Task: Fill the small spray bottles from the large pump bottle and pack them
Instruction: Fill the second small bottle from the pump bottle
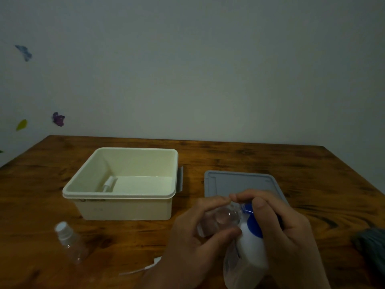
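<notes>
My left hand (pixel 193 232) grips a small clear spray bottle (pixel 221 221) tipped on its side, its open neck against the blue nozzle of the large white pump bottle (pixel 248 257). My right hand (pixel 279 222) is curled over the blue pump head (pixel 253 221). Another small clear bottle with a white cap (pixel 69 240) stands on the table at the front left. A loose white spray head with its tube (pixel 143 268) lies by my left wrist. One more small spray bottle (pixel 109 184) lies inside the cream box (pixel 125 196).
The cream box stands open at the table's middle left. Its grey lid (pixel 239 182) lies flat to the right, behind my hands. Dark grey fabric (pixel 370 243) shows at the right edge. The wooden table (pixel 312 174) meets a plain wall at the back.
</notes>
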### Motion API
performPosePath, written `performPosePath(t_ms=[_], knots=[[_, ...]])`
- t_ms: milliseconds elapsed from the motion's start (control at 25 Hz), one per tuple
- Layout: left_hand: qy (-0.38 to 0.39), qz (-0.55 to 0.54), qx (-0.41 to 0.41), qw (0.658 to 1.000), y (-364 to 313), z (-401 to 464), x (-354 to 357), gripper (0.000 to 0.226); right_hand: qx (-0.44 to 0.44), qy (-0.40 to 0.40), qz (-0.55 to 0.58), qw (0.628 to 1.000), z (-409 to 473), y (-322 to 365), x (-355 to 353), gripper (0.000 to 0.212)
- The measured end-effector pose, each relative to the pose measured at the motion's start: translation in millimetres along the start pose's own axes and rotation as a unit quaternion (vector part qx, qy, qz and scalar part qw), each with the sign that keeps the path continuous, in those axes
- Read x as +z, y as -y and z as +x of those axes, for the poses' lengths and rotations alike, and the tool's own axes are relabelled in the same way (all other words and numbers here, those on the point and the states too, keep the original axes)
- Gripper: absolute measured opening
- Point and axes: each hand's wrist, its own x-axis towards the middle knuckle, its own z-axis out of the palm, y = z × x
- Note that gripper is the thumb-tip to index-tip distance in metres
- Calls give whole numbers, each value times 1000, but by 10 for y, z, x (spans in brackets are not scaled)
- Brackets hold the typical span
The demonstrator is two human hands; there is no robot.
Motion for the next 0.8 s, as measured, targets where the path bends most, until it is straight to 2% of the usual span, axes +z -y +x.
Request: performPosePath(t_ms=[200,320,440,560,680,800], knots=[[-9,-20,5,1000,-12,12,3,49,12,9,16,1000,44,51,-33,33],[-4,-19,7,1000,-13,6,-4,57,-5,0,13,1000,26,60,-13,32],[-1,-10,7,1000,8,11,8,59,-17,7,1,1000,11,31,-13,39],[0,-7,-2,1000,30,-2,17,54,-3,20,-9,1000,-9,9,-23,28],[-4,-6,9,1000,2,-1,15,57,7,24,5,1000,-6,21,-39,31],[-14,-19,22,999,-15,21,8,50,26,32,19,999,33,68,-59,25]])
